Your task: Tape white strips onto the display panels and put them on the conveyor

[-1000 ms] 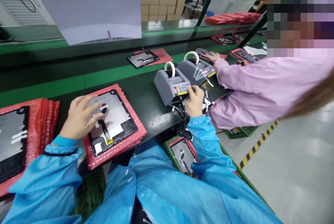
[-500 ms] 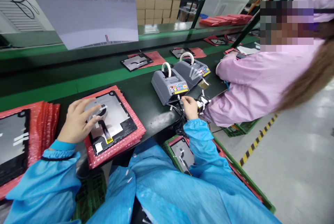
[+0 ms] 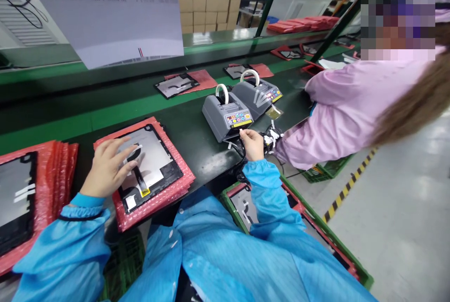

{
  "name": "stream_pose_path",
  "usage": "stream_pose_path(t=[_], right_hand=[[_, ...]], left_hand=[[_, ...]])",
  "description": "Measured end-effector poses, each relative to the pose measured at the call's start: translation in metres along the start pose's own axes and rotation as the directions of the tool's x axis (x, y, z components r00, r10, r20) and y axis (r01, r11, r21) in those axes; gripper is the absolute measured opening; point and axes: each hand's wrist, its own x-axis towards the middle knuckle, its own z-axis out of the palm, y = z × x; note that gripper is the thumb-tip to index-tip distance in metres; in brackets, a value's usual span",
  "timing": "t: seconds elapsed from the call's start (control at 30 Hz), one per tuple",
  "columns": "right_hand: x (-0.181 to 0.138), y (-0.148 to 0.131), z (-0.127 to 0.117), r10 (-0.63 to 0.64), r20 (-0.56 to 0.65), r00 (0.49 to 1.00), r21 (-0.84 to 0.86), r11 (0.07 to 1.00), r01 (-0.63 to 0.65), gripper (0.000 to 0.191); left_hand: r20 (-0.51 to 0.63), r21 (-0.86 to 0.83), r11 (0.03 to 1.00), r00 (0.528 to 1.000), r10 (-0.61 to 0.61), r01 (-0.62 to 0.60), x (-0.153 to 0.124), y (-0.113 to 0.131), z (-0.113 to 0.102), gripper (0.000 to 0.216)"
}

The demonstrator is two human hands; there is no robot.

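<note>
My left hand point(image 3: 109, 163) lies over the left side of a black-framed grey panel point(image 3: 152, 140), fingers spread. A black ribbon cable point(image 3: 139, 177) with a yellow end runs across this panel, beside a small white patch. Beneath it is a stack of red bubble-wrap bags point(image 3: 176, 188). At the front of the nearer grey tape dispenser point(image 3: 225, 117), which carries a white roll, my right hand point(image 3: 253, 145) pinches a small white piece of tape point(image 3: 241, 131) between thumb and finger. Whether that tape is free of the dispenser's outlet cannot be seen.
A second tape dispenser point(image 3: 255, 93) stands behind the first. Another panel point(image 3: 17, 199) on red bags lies at far left. A green crate point(image 3: 367, 279) with panels is below the table edge. A co-worker's pink sleeve point(image 3: 337, 119) is at right. More panels point(image 3: 177, 85) lie along the back.
My right fingertips have closed in on the tape at the dispenser's front. My left hand stays over the panel, its fingers shifted slightly. The co-worker has shifted to the right, and the view has turned a little.
</note>
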Motion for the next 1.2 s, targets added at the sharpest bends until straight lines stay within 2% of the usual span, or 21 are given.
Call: stream_pose_path(t=[0.1,0.23,0.3,0.4,0.47,0.53,0.6,0.7,0.77,0.8,0.83,0.9,0.93,0.97,1.07,1.2], right_hand=[[-0.005,-0.002,-0.018,-0.114,-0.041,0.993,-0.011,0.993,0.114,0.039],[0.000,-0.014,-0.035,-0.325,-0.077,0.943,-0.208,0.930,0.304,0.034],[0.005,-0.023,-0.035,-0.409,-0.038,0.912,-0.317,0.870,0.377,0.031],[0.010,-0.032,-0.031,-0.468,0.056,0.882,-0.429,0.786,0.445,0.029],[0.010,-0.031,-0.028,-0.468,0.033,0.883,-0.423,0.794,0.437,0.027],[0.009,-0.022,-0.026,-0.416,-0.080,0.906,-0.345,0.864,0.366,0.026],[0.006,-0.008,-0.022,-0.273,-0.160,0.948,-0.205,0.949,0.239,0.030],[0.006,0.013,-0.020,-0.053,-0.139,0.989,-0.041,0.998,0.048,0.037],[0.009,0.021,-0.025,-0.030,-0.129,0.991,-0.135,0.991,0.013,0.032],[0.012,0.023,-0.029,-0.027,-0.104,0.994,-0.278,0.961,-0.003,0.030],[0.016,0.023,-0.033,0.001,-0.057,0.998,-0.452,0.891,-0.027,0.029],[0.025,0.021,-0.041,0.142,0.041,0.989,-0.740,0.670,-0.065,0.026],[0.030,0.018,-0.044,0.220,0.068,0.973,-0.819,0.569,-0.071,0.023],[0.034,0.016,-0.045,0.277,0.082,0.957,-0.863,0.500,-0.071,0.019],[0.049,0.009,-0.044,0.345,0.105,0.933,-0.907,0.418,-0.052,0.012],[0.064,0.002,-0.048,0.462,0.122,0.879,-0.938,0.342,-0.049,0.022]], left_hand=[[0.007,-0.004,1.000,1.000,-0.003,0.003,0.000,-0.001,0.000,0.045],[-0.004,-0.030,1.000,1.000,0.002,-0.002,0.002,0.001,0.001,0.044],[-0.004,-0.042,0.999,1.000,0.000,0.000,0.003,0.004,0.001,0.042],[-0.001,-0.049,0.999,1.000,-0.010,0.009,0.003,0.007,-0.001,0.040],[0.000,-0.043,0.999,1.000,-0.010,0.010,0.001,0.007,-0.002,0.039],[0.001,-0.037,0.999,1.000,-0.007,0.007,0.000,0.005,-0.002,0.039],[-0.002,-0.030,1.000,1.000,-0.002,0.002,-0.001,0.003,-0.002,0.039],[-0.003,-0.013,0.999,1.000,0.029,-0.029,0.000,0.002,0.000,0.045],[-0.004,-0.002,0.998,0.998,0.063,-0.063,0.000,0.002,0.001,0.047],[-0.010,0.005,0.997,0.997,0.078,-0.077,0.000,0.002,0.002,0.047],[-0.017,0.011,0.996,0.996,0.091,-0.091,-0.001,0.002,0.002,0.047],[-0.031,0.022,0.994,0.993,0.110,-0.110,-0.001,0.002,0.003,0.045],[-0.036,0.025,0.993,0.993,0.116,-0.115,-0.001,0.002,0.003,0.045],[-0.040,0.024,0.993,0.992,0.120,-0.119,-0.001,0.002,0.003,0.044],[-0.048,0.010,0.992,0.991,0.127,-0.127,0.000,0.005,0.003,0.042],[-0.062,-0.006,0.989,0.988,0.144,-0.145,0.001,0.009,0.001,0.039]])
